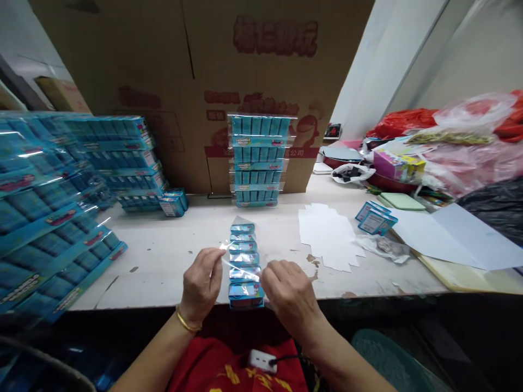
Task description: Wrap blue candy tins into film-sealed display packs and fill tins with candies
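Note:
A row of several small blue boxes (245, 258) lies in front of me on the white table, running away from the table's front edge. Clear plastic film (241, 268) covers or surrounds the row; which of these I cannot tell. On the row's left side, my left hand (202, 280) is closed, pinching the film between thumb and finger. Opposite it, my right hand (288, 291) is curled shut at the film's right edge, its fingertips largely hidden. A gold bracelet (188, 321) circles my left wrist.
Stacked packs of blue boxes stand at left (44, 218) and before a large carton (204, 60). Loose blue boxes (174, 204) sit behind my left hand. White cut sheets (327, 234), more blue boxes (376, 219) and plastic bags (482, 163) are at right.

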{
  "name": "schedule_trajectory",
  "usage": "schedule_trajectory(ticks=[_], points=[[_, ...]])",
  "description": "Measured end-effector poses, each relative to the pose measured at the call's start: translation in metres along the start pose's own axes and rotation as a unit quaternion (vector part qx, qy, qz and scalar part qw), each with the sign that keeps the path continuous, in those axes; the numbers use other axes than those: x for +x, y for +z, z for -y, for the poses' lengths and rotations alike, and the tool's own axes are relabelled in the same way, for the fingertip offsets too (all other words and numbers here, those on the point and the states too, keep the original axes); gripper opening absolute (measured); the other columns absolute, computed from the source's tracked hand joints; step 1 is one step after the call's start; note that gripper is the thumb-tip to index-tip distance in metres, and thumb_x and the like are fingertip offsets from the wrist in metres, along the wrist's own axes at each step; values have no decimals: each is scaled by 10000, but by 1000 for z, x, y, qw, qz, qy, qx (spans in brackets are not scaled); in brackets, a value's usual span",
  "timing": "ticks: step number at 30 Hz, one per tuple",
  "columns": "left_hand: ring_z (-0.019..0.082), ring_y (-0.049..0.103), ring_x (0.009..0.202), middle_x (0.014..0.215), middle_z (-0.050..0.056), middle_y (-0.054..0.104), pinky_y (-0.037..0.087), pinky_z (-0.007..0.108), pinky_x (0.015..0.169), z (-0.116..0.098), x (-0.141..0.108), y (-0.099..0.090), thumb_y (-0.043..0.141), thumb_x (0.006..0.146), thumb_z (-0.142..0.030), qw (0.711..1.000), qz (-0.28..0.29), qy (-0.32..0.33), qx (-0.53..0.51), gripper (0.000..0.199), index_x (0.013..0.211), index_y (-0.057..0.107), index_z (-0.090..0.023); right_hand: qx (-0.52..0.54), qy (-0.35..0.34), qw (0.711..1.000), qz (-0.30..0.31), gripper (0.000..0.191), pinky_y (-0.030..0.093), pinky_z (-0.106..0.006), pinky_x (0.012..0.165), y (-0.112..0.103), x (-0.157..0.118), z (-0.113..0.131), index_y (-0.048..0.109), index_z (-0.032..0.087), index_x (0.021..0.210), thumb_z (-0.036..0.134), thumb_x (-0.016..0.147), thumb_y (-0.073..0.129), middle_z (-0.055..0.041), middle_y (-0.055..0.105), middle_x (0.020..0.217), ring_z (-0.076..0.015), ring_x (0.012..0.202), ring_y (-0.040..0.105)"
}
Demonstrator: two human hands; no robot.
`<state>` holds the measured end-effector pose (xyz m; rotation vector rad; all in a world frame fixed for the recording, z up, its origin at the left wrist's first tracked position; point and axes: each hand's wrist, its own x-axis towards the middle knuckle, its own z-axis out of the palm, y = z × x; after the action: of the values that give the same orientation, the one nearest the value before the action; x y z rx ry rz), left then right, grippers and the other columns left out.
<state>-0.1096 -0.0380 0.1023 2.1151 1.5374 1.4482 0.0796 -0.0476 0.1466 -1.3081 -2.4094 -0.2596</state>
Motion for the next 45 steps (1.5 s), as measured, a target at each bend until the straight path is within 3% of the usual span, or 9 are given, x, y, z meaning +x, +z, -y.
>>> schedule_trajectory(ticks=[10, 14, 18, 22, 28, 34, 37, 40, 45], points=[[108, 578, 645, 827, 24, 575, 490, 230, 589, -8, -48, -6, 578, 761, -235, 961, -62, -238, -128, 195, 947, 543, -186, 54, 265, 960, 76, 243, 343, -273, 537, 39, -51, -25, 573, 181, 1021, 230, 830, 432, -36, 642, 718, -172, 589, 568], [110, 620, 660, 933, 64, 609, 443, 157, 414, 7, -21, 2, 567, 775, -244, 783, -75, -512, -344, 259, 1022, 523, -177, 268, 359, 893, -28, 358, 419, -265, 579, 57, -20, -23, 530, 155, 1129, 312, 833, 403, -38, 643, 722, -152, 590, 581], [102, 638, 734, 899, 86, 644, 482, 124, 477, 38, 32, 22, 482, 820, -123, 639, -85, -575, -503, 86, 853, 561, -129, 486, 443, 749, -81, 441, 392, -224, 401, 81, 37, -31, 464, 147, 1157, 376, 780, 478, 0, 624, 701, -84, 391, 471], [92, 634, 676, 752, 74, 649, 527, 172, 608, 44, 92, 26, 436, 835, -92, 682, -129, -480, -536, 124, 793, 550, -113, 582, 442, 661, -170, 326, 285, -177, 304, 68, 98, -50, 527, 147, 895, 374, 678, 613, 8, 632, 711, -18, 313, 355], [135, 612, 878, 949, 45, 636, 485, 295, 833, 25, 143, 12, 624, 744, -269, 854, -163, -105, -482, 385, 1092, 468, -221, 674, 278, 646, -228, 281, 416, -175, 400, 14, 156, -66, 503, 199, 868, 342, 672, 646, 14, 653, 773, -45, 405, 516], [112, 628, 795, 827, 52, 628, 491, 255, 756, 105, 99, 93, 404, 860, -304, 814, -73, -456, -352, 175, 893, 487, -153, 667, 434, 603, -58, 280, 486, -225, 518, 140, 131, -92, 486, 169, 756, 341, 626, 664, -7, 631, 656, -113, 552, 604], [152, 632, 774, 782, 78, 633, 500, 274, 697, 134, 65, 127, 385, 855, -312, 807, -26, -506, -305, 222, 796, 507, -136, 612, 507, 607, -10, 236, 472, -250, 515, 200, 101, -98, 483, 159, 720, 329, 645, 629, -8, 595, 594, -126, 531, 588], [178, 619, 760, 730, 60, 632, 493, 286, 674, 136, 40, 137, 467, 809, -339, 817, -13, -512, -265, 213, 732, 538, -153, 584, 513, 629, -3, 180, 447, -257, 523, 215, 75, -90, 494, 165, 691, 329, 682, 567, -6, 581, 600, -130, 537, 564], [171, 580, 931, 921, 56, 644, 446, 286, 814, 117, 23, 132, 457, 812, -372, 830, -13, -506, -232, 284, 995, 545, -173, 410, 482, 774, -17, 220, 413, -283, 664, 205, 54, -63, 559, 190, 827, 364, 777, 435, -25, 618, 767, -164, 712, 555]])
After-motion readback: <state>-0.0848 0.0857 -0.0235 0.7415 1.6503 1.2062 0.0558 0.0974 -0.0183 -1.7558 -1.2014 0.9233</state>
